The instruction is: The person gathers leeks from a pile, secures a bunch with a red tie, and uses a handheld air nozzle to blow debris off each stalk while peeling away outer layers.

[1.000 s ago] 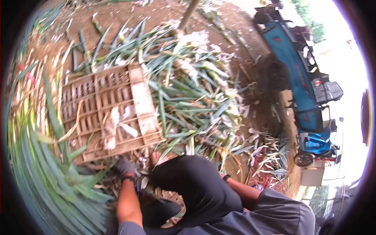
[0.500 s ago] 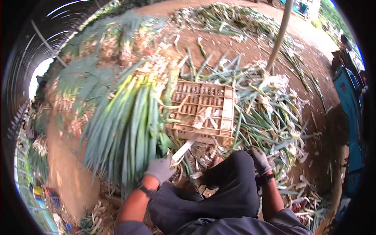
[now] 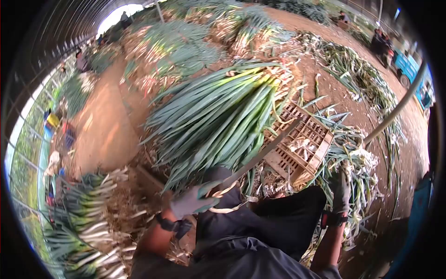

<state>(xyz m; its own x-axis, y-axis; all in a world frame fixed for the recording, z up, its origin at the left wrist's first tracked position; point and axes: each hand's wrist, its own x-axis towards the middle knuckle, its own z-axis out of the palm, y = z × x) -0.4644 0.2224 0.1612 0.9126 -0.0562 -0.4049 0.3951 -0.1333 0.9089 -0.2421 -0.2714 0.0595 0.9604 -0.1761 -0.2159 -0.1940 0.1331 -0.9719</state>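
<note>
My gloved left hand [image 3: 193, 201] is closed on the handle of a long knife [image 3: 265, 156], whose narrow blade points up and to the right across the plastic crate's near left side. A pale, curved band hangs by the handle. A large bundle of green onions [image 3: 218, 111] lies in front of me, green leaves towards my lap and root ends at the far right. My gloved right hand [image 3: 342, 190] is beyond my right knee, over stripped onion leaves [image 3: 364, 172]; its fingertips are blurred against them.
The upturned crate [image 3: 302, 139] carries a few pale scraps. Cleaned green onions [image 3: 93, 218] lie in rows at lower left, more bundles [image 3: 176, 46] farther back. A slanting pole [image 3: 399, 109] stands at right. People and blue vehicles [image 3: 409, 67] are in the distance.
My view has turned left, so the bundle and crate appear farther right. The knife has swung to a longer, broader look over the crate. My right hand has shifted outward from my knee.
</note>
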